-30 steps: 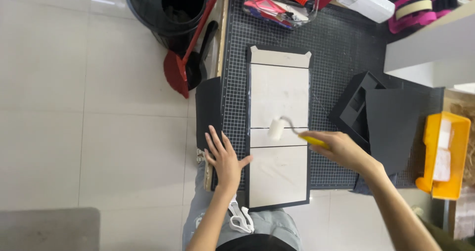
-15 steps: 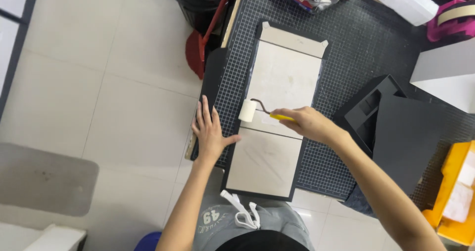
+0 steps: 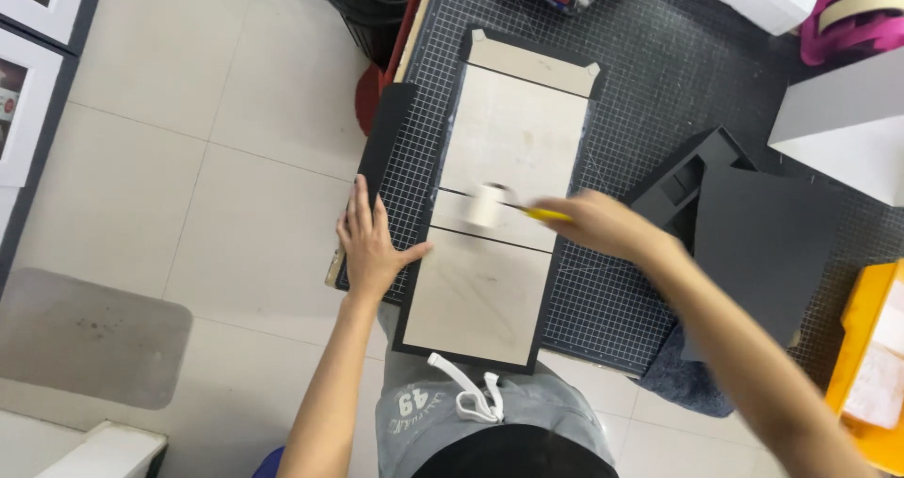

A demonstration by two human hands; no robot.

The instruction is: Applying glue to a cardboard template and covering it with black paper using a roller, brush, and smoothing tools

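Head view, looking straight down: the right hand [image 3: 595, 224] is clenched around the yellow handle of a small white roller [image 3: 488, 205], which sits on the middle of the long grey board [image 3: 490, 224] lying on the black gridded cutting mat [image 3: 650, 73]. The left hand [image 3: 370, 247] is released, fingers spread flat on the mat, thumb touching the board's left edge.

You roll a soft white roller [image 3: 488, 205] over matt beige board [image 3: 494, 214]; the gridded mat [image 3: 640, 82] looks rubbery, the floor tiles [image 3: 217, 158] glossy.
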